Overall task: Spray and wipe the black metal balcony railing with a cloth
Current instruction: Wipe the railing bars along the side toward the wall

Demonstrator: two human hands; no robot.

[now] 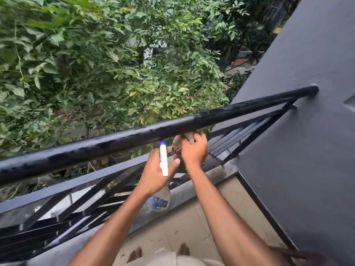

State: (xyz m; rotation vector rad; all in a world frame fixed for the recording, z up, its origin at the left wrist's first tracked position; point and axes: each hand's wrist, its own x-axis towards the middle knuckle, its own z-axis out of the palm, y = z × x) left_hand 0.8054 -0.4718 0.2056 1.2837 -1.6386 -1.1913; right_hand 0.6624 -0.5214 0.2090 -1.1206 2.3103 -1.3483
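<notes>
The black metal railing (107, 144) runs from lower left to the dark wall at upper right, its round top bar streaked with wet patches. My left hand (156, 174) grips a clear spray bottle (160, 200) with a white and blue trigger head (163, 160), held just below the top bar. My right hand (194, 150) presses a greyish cloth (190, 136) against the underside of the top bar, close beside the bottle's nozzle. Most of the cloth is hidden by the fingers and the bar.
A dark grey wall (299, 150) closes the right side, where the railing ends. Dense green foliage (96, 64) lies beyond the rail. Slanted black bars (76, 208) fill the lower railing. Beige floor tiles (192, 223) and my bare feet (183, 249) show below.
</notes>
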